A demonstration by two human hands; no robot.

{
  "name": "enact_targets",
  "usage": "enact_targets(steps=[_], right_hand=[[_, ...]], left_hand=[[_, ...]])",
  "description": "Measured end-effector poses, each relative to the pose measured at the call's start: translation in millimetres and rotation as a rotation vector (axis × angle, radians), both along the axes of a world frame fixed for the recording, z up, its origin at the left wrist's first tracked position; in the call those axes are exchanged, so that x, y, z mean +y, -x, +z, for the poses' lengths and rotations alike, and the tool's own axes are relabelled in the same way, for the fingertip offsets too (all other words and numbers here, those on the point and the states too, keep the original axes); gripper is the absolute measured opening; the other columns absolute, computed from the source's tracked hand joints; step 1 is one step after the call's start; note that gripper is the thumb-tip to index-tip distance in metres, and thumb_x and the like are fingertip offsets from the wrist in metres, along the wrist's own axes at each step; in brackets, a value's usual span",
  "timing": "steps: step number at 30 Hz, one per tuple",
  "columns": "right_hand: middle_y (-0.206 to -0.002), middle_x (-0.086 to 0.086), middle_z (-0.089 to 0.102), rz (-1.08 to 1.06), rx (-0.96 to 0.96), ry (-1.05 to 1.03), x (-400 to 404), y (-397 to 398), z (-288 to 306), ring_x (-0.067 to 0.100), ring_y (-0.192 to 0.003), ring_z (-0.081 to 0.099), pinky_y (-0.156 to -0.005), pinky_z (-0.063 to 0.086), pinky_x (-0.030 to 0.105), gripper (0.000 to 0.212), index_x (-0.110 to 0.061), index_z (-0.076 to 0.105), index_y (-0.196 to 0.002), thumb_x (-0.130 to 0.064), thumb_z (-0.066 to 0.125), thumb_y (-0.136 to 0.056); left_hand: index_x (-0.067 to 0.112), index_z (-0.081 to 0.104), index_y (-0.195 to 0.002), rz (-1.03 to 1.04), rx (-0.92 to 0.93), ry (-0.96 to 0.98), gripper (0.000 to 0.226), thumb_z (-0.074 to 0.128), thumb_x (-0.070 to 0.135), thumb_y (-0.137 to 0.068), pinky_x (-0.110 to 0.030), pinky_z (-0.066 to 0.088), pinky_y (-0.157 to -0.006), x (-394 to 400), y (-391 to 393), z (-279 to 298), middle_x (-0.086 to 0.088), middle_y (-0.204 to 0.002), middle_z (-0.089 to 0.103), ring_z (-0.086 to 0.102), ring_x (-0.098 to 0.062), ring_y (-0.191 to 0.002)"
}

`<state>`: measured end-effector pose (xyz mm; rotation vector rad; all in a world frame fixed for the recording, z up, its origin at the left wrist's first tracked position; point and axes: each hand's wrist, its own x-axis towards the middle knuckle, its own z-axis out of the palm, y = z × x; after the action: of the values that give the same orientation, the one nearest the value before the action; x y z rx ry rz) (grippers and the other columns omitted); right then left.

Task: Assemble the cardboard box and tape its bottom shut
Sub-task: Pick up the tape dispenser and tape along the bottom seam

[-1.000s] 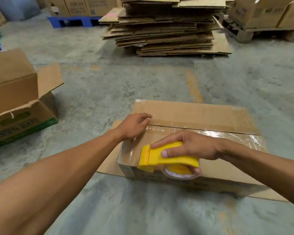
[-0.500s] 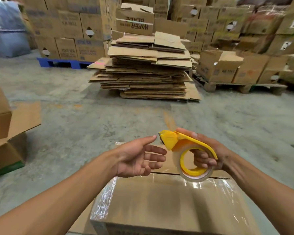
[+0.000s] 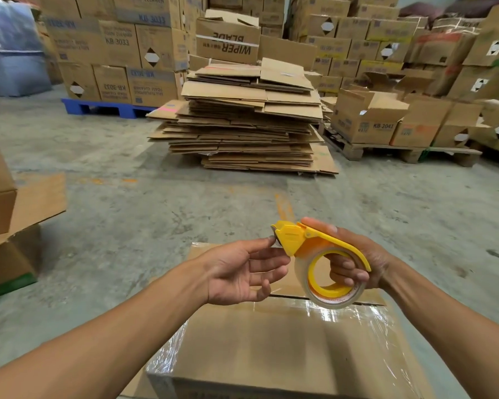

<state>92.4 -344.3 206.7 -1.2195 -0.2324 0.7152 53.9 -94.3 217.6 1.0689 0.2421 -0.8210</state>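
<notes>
A brown cardboard box (image 3: 271,349) stands on the floor right below me, its upward face closed with glossy clear tape along the seam and edges. My right hand (image 3: 355,260) grips a yellow tape dispenser (image 3: 320,254) with a roll of clear tape, held in the air above the box's far half, fingers through the roll's core. My left hand (image 3: 242,272) is palm-up beside it, fingers spread, with the thumb and forefinger tip at the dispenser's cutter end.
An open box (image 3: 6,220) with a raised flap stands at the left edge. Ahead lies a tall pile of flattened cartons (image 3: 242,119). Stacked boxes sit on a blue pallet (image 3: 98,106) and on a wooden pallet (image 3: 401,151) at the right. The floor is grey concrete.
The dispenser was lifted off the box's near edge into the air. My left hand left the box top and rose to the cutter end. The view tilted up.
</notes>
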Motion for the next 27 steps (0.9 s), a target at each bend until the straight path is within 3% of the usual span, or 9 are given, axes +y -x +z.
enact_targets(steps=[4,10,16,22,27], right_hand=[[-0.039,0.004,0.044,-0.013,-0.002,0.004,-5,1,1,0.009,-0.022,0.042,-0.035,0.043,0.021,0.073,-0.032,0.067,-0.128,-0.045,0.091,-0.061],[-0.039,0.004,0.045,0.009,-0.004,0.014,-11,1,0,0.009,-0.022,0.043,-0.035,0.045,0.021,0.071,-0.031,0.067,-0.128,-0.045,0.090,-0.063],[-0.038,0.004,0.045,0.022,-0.005,0.040,-13,1,3,0.009,-0.022,0.043,-0.035,0.047,0.022,0.071,-0.030,0.068,-0.126,-0.046,0.090,-0.061],[-0.041,0.008,0.045,0.149,0.002,0.244,-11,1,9,0.014,-0.025,0.046,-0.038,0.050,0.025,0.070,-0.034,0.067,-0.127,-0.048,0.089,-0.062],[-0.048,0.011,0.052,0.239,-0.023,0.400,-17,0,11,0.014,-0.030,0.049,-0.039,0.050,0.026,0.071,-0.038,0.066,-0.126,-0.051,0.089,-0.061]], left_hand=[[0.014,0.070,-0.083,-0.005,0.009,-0.004,0.007,0.067,0.017,-0.088,-0.024,0.043,-0.057,-1,1,-2,-0.001,-0.084,0.074,0.068,-0.014,-0.072],[0.010,0.071,-0.085,-0.010,0.036,0.043,0.016,0.066,0.024,-0.089,-0.026,0.041,-0.063,-7,1,-2,-0.003,-0.084,0.073,0.068,-0.016,-0.070],[0.008,0.066,-0.083,0.050,0.056,0.050,0.007,0.064,0.010,-0.090,-0.023,0.040,-0.063,-15,-1,-5,-0.004,-0.073,0.070,0.065,-0.012,-0.058],[0.006,0.061,-0.081,0.015,0.011,-0.150,0.016,0.054,-0.002,-0.093,-0.023,0.042,-0.059,2,-8,-23,-0.006,-0.071,0.058,0.050,-0.012,-0.057],[0.008,0.057,-0.082,0.037,-0.010,-0.331,0.019,0.049,-0.004,-0.096,-0.022,0.046,-0.054,60,-17,-45,-0.007,-0.066,0.059,0.047,-0.012,-0.055]])
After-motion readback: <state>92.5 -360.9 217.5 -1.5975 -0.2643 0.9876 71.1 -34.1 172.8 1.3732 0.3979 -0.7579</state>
